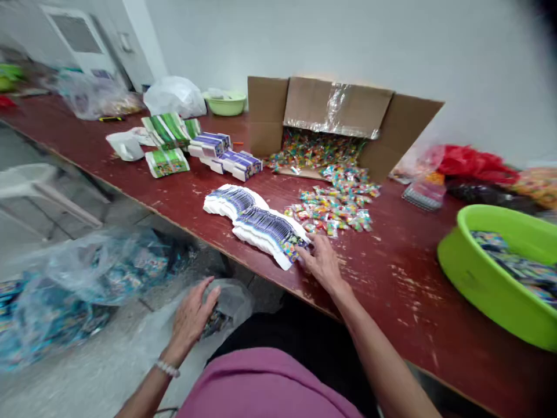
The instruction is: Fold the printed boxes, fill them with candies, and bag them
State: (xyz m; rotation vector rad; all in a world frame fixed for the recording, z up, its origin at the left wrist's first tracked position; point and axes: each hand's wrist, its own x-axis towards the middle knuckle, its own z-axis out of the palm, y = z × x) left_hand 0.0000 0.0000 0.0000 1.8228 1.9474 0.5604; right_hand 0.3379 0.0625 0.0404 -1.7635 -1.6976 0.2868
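My right hand [322, 262] is at the near right end of a fanned row of flat printed pouches [265, 223], white-edged with purple print. Its thumb and fingers close on the edge of the end pouch. Below the table's front edge, my left hand [194, 313] hovers with thumb and fingers apart, holding nothing. Under it is a clear plastic bag [235, 299] with dark printed packets inside. Beyond the pouches, small wrapped candies [335, 203] spill from a cardboard box [337, 104] lying open towards me.
Purple stacks [226, 157] and green stacks [167, 162] of printed pouches stand on the red table [391, 261]. A lime-green basin [461, 267] of packets is at right, near a red bag [474, 165]. Bags of blue packets [108, 270] lie on the floor beside a white stool [30, 180].
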